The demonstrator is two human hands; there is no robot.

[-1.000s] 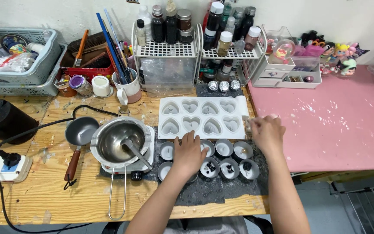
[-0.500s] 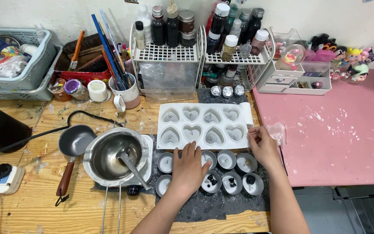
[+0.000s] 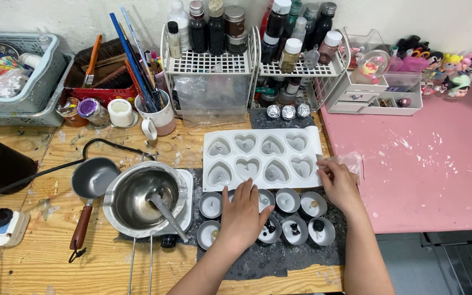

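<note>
Resting flat and palm down, the left hand (image 3: 242, 210) lies with loose, spread fingers over the small round metal tealight cups (image 3: 293, 201) that stand in two rows on a dark speckled mat (image 3: 279, 254) at the front of the wooden bench (image 3: 45, 257); it grips nothing, only covers the cups in the middle of the rows. Some of these cups hold pale wax, and those in the near row carry small dark pieces. The right hand (image 3: 338, 183) sits just behind the rightmost cups, its fingertips pinched at the near right corner of the white silicone mould with eight heart-shaped cavities (image 3: 262, 158), right beside a small crumpled clear plastic bag (image 3: 353, 162); whether it grasps the mould's edge or the bag cannot be told. The mould lies directly behind the cups, touching the mat's far edge. Left of the cups a round steel melting pot with a spoon in it (image 3: 146, 196) stands on a small white hotplate (image 3: 187, 191), and a grey saucepan with a wooden handle (image 3: 91, 180) lies beside it. Behind the mould, white wire racks of bottles (image 3: 211, 63) line the wall, with a mug of brushes (image 3: 157, 114) to their left. A pink tabletop (image 3: 427, 164) adjoins the bench on the right.
</note>
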